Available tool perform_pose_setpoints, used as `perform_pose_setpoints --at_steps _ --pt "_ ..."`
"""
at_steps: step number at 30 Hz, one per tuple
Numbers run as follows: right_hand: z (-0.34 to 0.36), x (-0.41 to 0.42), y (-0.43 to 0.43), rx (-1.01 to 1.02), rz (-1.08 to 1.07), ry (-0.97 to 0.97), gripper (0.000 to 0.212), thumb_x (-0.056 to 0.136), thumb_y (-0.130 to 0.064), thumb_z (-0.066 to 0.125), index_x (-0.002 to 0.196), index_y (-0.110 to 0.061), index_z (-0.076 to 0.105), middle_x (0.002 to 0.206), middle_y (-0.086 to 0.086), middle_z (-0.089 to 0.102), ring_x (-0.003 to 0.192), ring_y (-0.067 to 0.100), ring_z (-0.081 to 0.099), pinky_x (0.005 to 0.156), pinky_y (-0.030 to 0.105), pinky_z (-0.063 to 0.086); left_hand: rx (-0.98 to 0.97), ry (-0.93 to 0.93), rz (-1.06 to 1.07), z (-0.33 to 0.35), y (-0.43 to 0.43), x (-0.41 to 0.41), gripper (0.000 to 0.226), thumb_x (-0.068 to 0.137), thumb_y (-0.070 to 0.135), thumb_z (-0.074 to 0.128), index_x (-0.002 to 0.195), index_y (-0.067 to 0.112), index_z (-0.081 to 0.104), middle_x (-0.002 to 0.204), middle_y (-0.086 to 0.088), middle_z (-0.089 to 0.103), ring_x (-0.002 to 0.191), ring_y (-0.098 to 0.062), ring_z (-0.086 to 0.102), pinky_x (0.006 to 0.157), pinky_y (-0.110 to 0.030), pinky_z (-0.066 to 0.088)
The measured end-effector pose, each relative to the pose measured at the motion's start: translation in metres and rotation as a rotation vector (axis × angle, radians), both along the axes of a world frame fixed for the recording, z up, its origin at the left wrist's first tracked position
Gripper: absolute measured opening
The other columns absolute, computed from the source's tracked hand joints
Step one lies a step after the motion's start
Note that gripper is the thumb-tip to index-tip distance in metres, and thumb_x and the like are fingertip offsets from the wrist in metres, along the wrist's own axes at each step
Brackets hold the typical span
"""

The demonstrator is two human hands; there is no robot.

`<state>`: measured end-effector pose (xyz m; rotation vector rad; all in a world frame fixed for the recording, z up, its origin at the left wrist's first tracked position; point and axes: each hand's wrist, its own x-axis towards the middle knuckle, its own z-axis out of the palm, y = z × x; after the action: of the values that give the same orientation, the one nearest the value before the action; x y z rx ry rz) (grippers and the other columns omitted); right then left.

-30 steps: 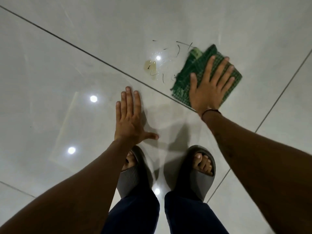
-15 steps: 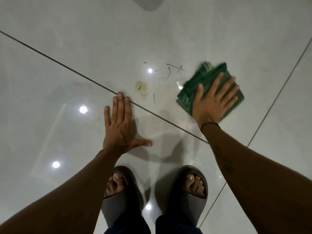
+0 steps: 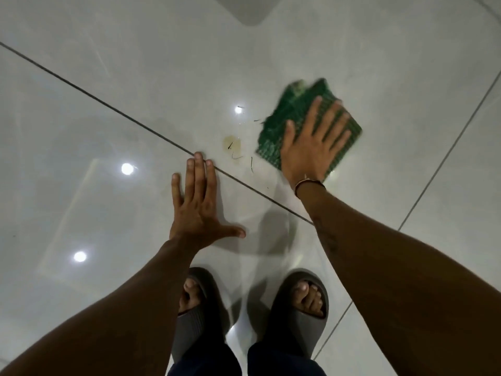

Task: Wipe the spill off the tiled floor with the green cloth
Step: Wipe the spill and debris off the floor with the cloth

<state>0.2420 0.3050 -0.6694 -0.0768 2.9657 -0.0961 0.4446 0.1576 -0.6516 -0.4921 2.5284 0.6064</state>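
The right hand [image 3: 315,143] lies flat, fingers spread wide, pressing the cloth [image 3: 298,115] to the floor [image 3: 352,50]; it grips nothing, only pins the fabric. Over the last second the cloth has slid over the far part of the mess: the thin strands at about 12 o'clock from the yellow spill [image 3: 232,143] are mostly gone, so the wipe is partly done. The spill itself lies just beside the cloth's edge, at 9 o'clock from it, with a few strands [image 3: 252,165] near. The left hand [image 3: 199,199] has stayed flat and open as a prop, fingertips on the grout line [image 3: 108,104], at about 7 o'clock from the spill. Bare tile lies open at 12 and 3 o'clock; the left hand and the sandals [image 3: 298,308] at 6 o'clock hem in a pull towards the body.
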Motion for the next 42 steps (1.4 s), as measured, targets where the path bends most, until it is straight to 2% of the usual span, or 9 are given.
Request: perform_pose_setpoints --at_steps 4,11,18,22,26,30,34,38,42 --pt "-0.003 0.045 0.051 0.0 0.692 -0.079 0.081 0.111 -0.069 0.023 0.176 -0.024 0.01 0.184 0.016 0.006 0.171 0.042 0.007 0.137 0.065 0.011 -0.003 0.001 0.0 0.004 -0.001 -0.001 0.182 0.047 0.115 0.056 0.174 0.013 -0.022 0.181 -0.01 -0.038 0.17 -0.027 -0.036 0.135 -0.046 -0.029" --pt "0.004 -0.017 0.041 0.041 -0.116 0.06 0.082 0.11 -0.069 0.018 0.176 -0.02 0.015 0.183 0.021 0.011 0.169 0.047 0.011 0.134 0.066 0.015 -0.026 0.048 -0.008 -0.001 -0.002 0.004 0.181 0.048 0.119 0.048 0.175 0.009 -0.019 0.184 -0.011 -0.031 0.173 -0.028 -0.028 0.139 -0.055 -0.016" --pt "-0.01 0.029 0.022 -0.004 0.684 -0.011 0.081 0.11 -0.071 0.024 0.176 -0.027 0.01 0.184 0.016 0.007 0.17 0.042 0.009 0.137 0.064 0.011 -0.166 0.22 -0.02 -0.008 -0.05 0.016 0.161 0.067 0.112 0.048 0.177 0.002 0.006 0.188 -0.02 0.0 0.176 -0.036 0.002 0.144 -0.052 0.001" --pt "-0.003 0.021 0.076 0.034 0.395 -0.002 0.081 0.109 -0.07 0.024 0.176 -0.025 0.012 0.184 0.015 0.008 0.17 0.042 0.01 0.136 0.065 0.013 -0.206 0.206 0.001 -0.014 -0.078 0.017 0.167 0.06 0.115 0.047 0.178 0.005 0.0 0.189 -0.016 -0.006 0.177 -0.033 -0.004 0.144 -0.054 0.001" --pt "-0.003 -0.037 -0.001 0.021 0.119 0.123 0.087 0.107 -0.074 0.004 0.175 -0.022 0.018 0.182 0.02 0.017 0.168 0.047 0.016 0.134 0.066 0.018 -0.242 0.254 -0.029 -0.02 -0.075 0.02 0.166 0.062 0.114 0.049 0.176 0.0 0.01 0.188 -0.02 0.006 0.176 -0.037 0.005 0.143 -0.058 0.008" --pt "-0.009 -0.029 -0.067 -0.016 0.393 0.085 0.083 0.109 -0.072 0.018 0.175 -0.021 0.021 0.181 0.022 0.019 0.167 0.05 0.019 0.135 0.068 0.014 -0.266 0.275 -0.018 -0.023 -0.077 0.019 0.164 0.063 0.114 0.049 0.177 0.002 0.009 0.188 -0.019 0.005 0.177 -0.036 0.004 0.143 -0.057 0.007" --pt "-0.007 0.04 -0.007 -0.03 0.863 -0.02 0.083 0.109 -0.072 0.028 0.176 -0.025 0.013 0.184 0.016 0.011 0.17 0.043 0.011 0.137 0.064 0.011 -0.286 0.296 -0.033 -0.025 -0.077 0.02 0.163 0.065 0.113 0.05 0.175 -0.002 0.016 0.187 -0.023 0.009 0.176 -0.039 0.008 0.142 -0.061 0.013" --pt "-0.006 0.006 0.03 0.006 0.657 0.018 0.084 0.107 -0.074 0.026 0.175 -0.025 0.02 0.183 0.015 0.016 0.169 0.044 0.015 0.135 0.066 0.017 -0.297 0.332 -0.017 -0.03 -0.077 0.023 0.163 0.064 0.113 0.05 0.175 -0.001 0.016 0.187 -0.022 0.009 0.176 -0.038 0.008 0.142 -0.06 0.013" --pt "-0.003 -0.038 -0.07 -0.022 0.422 0.095 0.081 0.109 -0.07 0.023 0.174 -0.022 0.021 0.181 0.021 0.019 0.167 0.05 0.018 0.134 0.069 0.016 -0.301 0.369 -0.015 -0.029 -0.077 0.023 0.161 0.065 0.112 0.053 0.174 -0.002 0.022 0.186 -0.023 0.017 0.175 -0.039 0.014 0.14 -0.062 0.019"
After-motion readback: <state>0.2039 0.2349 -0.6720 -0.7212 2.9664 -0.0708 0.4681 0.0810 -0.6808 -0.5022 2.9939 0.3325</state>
